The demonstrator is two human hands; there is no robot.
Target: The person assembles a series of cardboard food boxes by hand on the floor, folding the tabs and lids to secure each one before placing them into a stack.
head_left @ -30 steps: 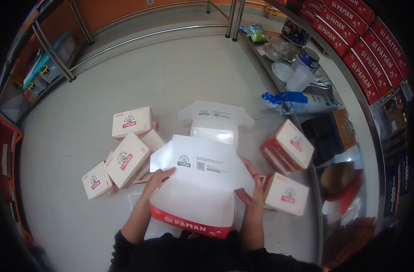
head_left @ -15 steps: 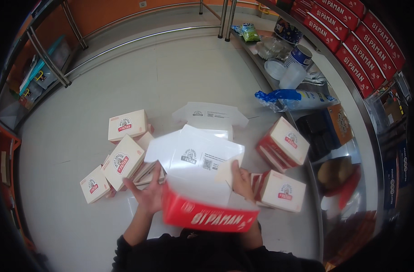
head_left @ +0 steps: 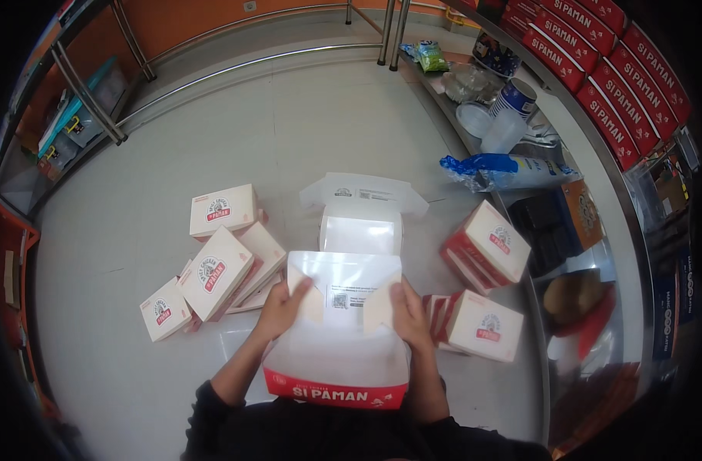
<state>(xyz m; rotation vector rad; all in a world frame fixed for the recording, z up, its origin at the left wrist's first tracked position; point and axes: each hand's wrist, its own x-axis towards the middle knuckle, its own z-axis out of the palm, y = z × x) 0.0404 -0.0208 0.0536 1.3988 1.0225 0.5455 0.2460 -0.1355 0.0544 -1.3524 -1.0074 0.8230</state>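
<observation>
A partly folded takeaway carton (head_left: 337,390), white inside with a red front panel, is held close to my body. On its left side my left hand (head_left: 283,309) grips the wall, the thumb pressing a small cream flap inward. My right hand (head_left: 409,313) does the same at the right side, its thumb on the matching flap. The carton's lid panel stands up behind the flaps. Just beyond it rests another open carton (head_left: 362,233) on the floor, its lid spread away from me.
Closed cream-and-red cartons (head_left: 213,278) lie in a loose pile at left, more closed cartons (head_left: 485,326) at right. A steel shelf on the right holds stacked red cartons (head_left: 616,115), paper cups (head_left: 512,100) and a blue-and-clear plastic pack (head_left: 512,170). Steel table legs (head_left: 388,34) stand at the back.
My left hand has gone from spread fingers to gripping the carton's left side. The carton has straightened and come nearer, and its left flap is now folded inward.
</observation>
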